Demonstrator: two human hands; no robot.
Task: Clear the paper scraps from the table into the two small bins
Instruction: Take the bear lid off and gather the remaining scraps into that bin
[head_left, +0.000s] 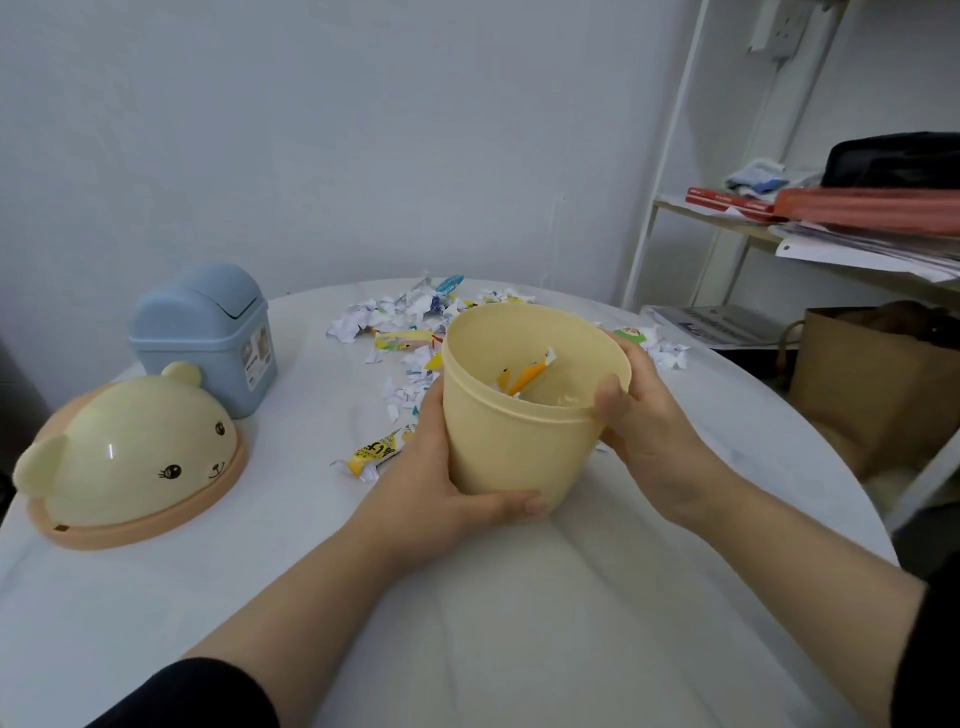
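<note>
Yellow bin (524, 415), lid off, held between both hands above the white counter (467, 623): left hand (441, 478) clamped on its near side, right hand (644, 415) gripping the rim. Beyond it, paper scraps (410, 322) lie scattered; blue bin (208, 332) stands far left.

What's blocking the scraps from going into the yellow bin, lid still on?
Nothing visible. The yellow bin, held in left hand and right hand, is open-topped; its bear lid lies aside on the table. Scraps lie just behind.
</note>
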